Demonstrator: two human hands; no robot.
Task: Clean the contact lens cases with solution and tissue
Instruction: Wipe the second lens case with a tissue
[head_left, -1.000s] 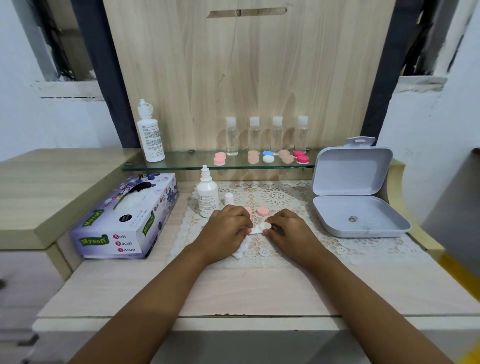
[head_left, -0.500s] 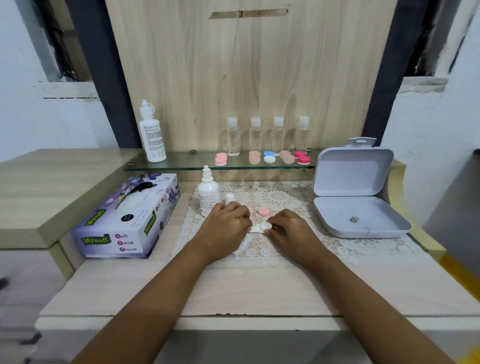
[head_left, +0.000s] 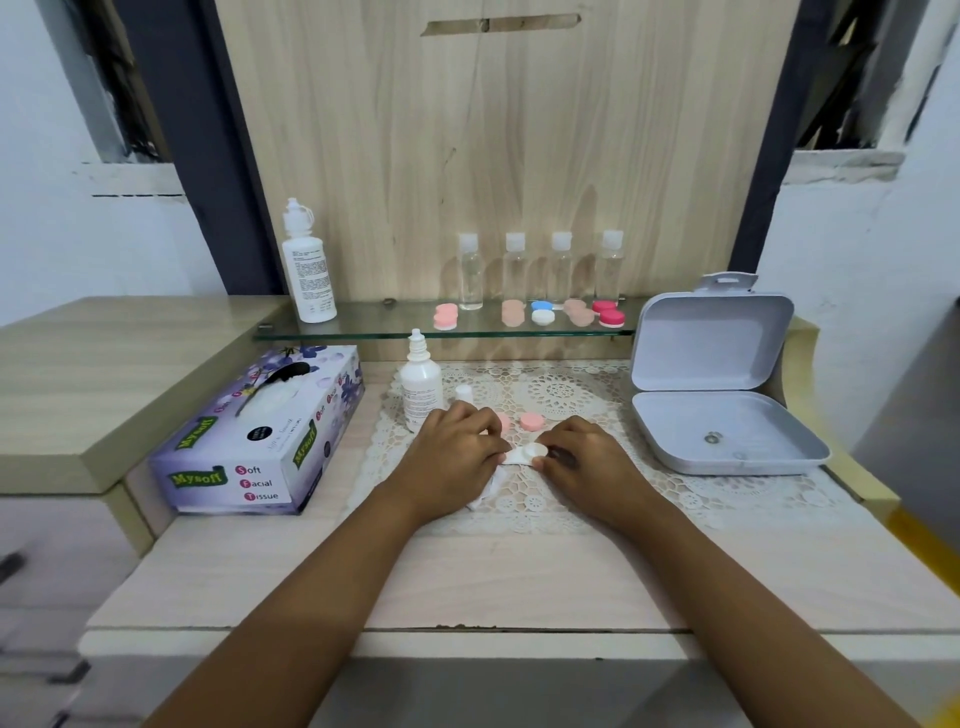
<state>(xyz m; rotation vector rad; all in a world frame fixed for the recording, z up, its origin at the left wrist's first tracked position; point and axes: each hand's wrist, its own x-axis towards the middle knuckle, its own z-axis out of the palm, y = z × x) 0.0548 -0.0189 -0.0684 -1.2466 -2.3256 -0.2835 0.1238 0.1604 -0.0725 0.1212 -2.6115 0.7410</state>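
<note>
Where both forearms reach in over the pale desk (head_left: 519, 582), the hands are met on a white lace mat (head_left: 597, 499). A white lens case (head_left: 525, 453) is held low over the mat between them. Its right end is pinched by the curled fingers of the right hand (head_left: 582, 462). The left hand (head_left: 452, 457) is curled as well, and a crumpled tissue (head_left: 489, 487) is gripped under it, held to the left end of the case and trailing onto the mat. Just behind the hands, two pink caps (head_left: 531, 421) are laid on the mat, one partly hidden by the left hand. A small white solution bottle (head_left: 420, 387) is stood uncapped beyond the left hand, with its cap (head_left: 464, 392) just beside it. To the left a purple tissue box (head_left: 260, 436) is set on the desk; to the right a grey box (head_left: 727, 436) is left with its lid raised. Farther back, on a glass shelf (head_left: 384, 326), a larger white bottle (head_left: 308, 265) is placed at the left, and four clear bottles (head_left: 514, 270) are lined up behind a row of coloured lens cases (head_left: 542, 312)
</note>
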